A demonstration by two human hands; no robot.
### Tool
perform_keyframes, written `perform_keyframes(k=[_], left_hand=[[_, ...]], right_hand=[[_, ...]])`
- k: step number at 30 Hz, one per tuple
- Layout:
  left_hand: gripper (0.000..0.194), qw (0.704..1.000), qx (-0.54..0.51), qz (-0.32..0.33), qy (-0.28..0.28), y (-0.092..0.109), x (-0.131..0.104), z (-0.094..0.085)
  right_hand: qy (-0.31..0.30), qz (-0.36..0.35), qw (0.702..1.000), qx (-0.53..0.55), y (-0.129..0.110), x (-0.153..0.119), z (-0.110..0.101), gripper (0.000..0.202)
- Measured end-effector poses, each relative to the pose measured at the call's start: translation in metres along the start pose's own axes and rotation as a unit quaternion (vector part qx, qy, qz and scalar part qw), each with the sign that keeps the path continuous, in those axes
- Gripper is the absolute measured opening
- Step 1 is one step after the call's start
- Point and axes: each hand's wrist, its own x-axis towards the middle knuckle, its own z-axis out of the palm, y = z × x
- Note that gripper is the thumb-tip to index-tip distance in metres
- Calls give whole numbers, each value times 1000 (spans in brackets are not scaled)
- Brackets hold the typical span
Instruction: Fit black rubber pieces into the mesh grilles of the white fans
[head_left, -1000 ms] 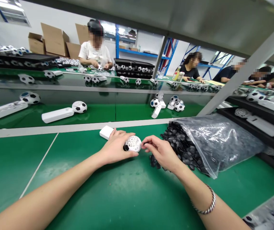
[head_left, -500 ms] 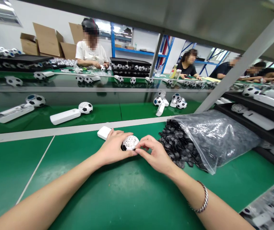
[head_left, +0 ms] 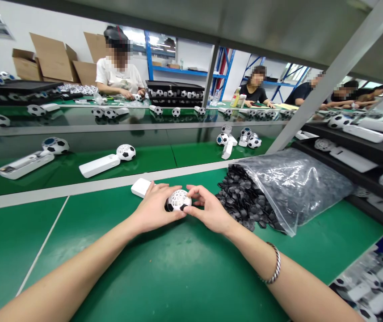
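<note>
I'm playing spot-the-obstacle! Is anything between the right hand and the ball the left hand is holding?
Nothing visible is in the way. The right hand has its thumb at the edge of the ball. The left hand holds the other side, and the black pieces lie beyond the right hand.

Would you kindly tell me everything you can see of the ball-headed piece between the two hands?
The ball-headed piece looks like white plastic. Its rounded head has an openwork top and black patches lower down. A smooth white end shows beyond the left hand, which covers the middle. The piece lies low over the green tabletop, held by the left hand; the right hand touches the head's right side.
</note>
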Motion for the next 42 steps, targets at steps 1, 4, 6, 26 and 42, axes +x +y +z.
perform_keyframes(k=[1, 4, 6, 26, 42], left_hand=[[58, 1000, 0, -3, 0, 0, 0, 0], [60, 1000, -6, -8, -3, -1, 1, 0], [61, 1000, -11, -11, -4, -2, 1, 0], [57, 999, -35, -12, -11, 0, 2, -1], [62, 999, 2, 33, 8, -5, -2, 4]], right_hand=[[-10, 8, 999, 32, 1, 1, 0, 27], [-29, -8, 998, 59, -1, 3, 0, 33], [-12, -46, 999, -11, -3, 2, -2, 27], [-44, 23, 993, 103, -4, 6, 3, 25], [121, -71, 912, -386, 7, 18, -45, 5]])
